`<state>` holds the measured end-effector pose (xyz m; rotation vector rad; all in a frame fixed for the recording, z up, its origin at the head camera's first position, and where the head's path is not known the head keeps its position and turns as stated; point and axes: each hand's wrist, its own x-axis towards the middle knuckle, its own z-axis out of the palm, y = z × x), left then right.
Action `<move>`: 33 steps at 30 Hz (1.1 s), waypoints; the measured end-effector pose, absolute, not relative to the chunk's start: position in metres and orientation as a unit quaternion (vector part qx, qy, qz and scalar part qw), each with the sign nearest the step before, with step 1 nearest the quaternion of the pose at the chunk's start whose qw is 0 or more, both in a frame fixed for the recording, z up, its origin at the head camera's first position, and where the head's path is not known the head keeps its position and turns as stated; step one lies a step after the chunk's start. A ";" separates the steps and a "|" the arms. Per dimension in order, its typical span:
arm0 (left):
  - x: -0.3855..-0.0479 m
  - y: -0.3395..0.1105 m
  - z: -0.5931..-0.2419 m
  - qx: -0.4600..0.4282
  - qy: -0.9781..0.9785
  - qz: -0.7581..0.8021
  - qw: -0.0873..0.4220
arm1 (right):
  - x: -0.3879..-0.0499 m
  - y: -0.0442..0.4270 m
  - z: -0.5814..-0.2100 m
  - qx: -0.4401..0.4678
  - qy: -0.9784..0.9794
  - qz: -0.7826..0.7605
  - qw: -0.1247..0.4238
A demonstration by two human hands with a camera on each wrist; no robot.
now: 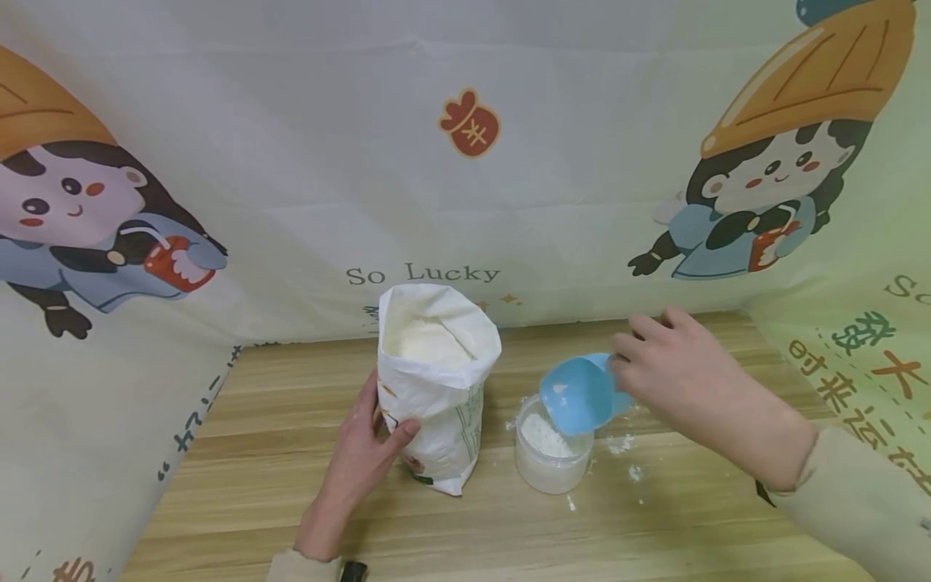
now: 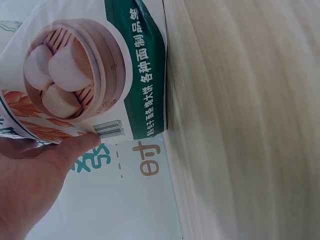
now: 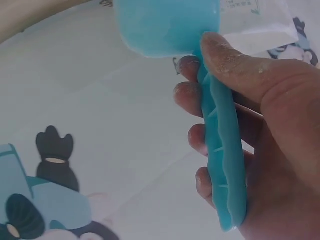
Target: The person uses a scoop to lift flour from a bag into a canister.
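A white flour bag [image 1: 436, 404] stands open-topped on the wooden table, with pale flour [image 1: 431, 341] inside. My left hand [image 1: 371, 444] holds its left side, thumb across the front; the left wrist view shows the thumb near the barcode, below a printed steamer of buns [image 2: 75, 70]. A blue scoop [image 1: 582, 396] tilts over a clear round jar [image 1: 553, 469] that has white flour in it. My right hand [image 1: 680, 376] grips the scoop's handle [image 3: 225, 155], fingers curled round it, and some white powder clings to the thumb. The scoop's bowl shows only a little powder.
Spilled flour [image 1: 621, 444] dots the wooden table [image 1: 451, 541] around the jar. Behind and at both sides hangs a pale printed cloth [image 1: 327, 162] with cartoon figures, close to the table's far edge. A small black object [image 1: 354, 571] shows at the left cuff.
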<state>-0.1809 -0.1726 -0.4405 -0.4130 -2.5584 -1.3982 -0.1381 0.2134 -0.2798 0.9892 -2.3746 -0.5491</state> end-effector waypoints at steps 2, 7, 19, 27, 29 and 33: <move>-0.181 -0.172 -0.440 -0.139 -0.865 -0.473 0.098 | -0.141 0.221 -0.282 0.358 -0.883 -0.177 0.246; -0.181 -0.172 -0.439 -0.138 -0.866 -0.471 0.099 | -0.149 0.243 -0.291 0.346 -0.904 -0.107 0.226; -0.181 -0.172 -0.439 -0.139 -0.869 -0.464 0.099 | -0.162 0.281 -0.308 0.320 -0.930 0.018 0.180; -0.181 -0.173 -0.441 -0.141 -0.866 -0.469 0.103 | -0.165 0.287 -0.315 0.321 -0.919 0.056 0.220; -0.181 -0.173 -0.442 -0.141 -0.865 -0.469 0.104 | -0.165 0.287 -0.316 0.314 -0.922 0.063 0.217; -0.180 -0.173 -0.441 -0.139 -0.864 -0.473 0.102 | -0.163 0.283 -0.318 0.288 -0.931 0.078 0.211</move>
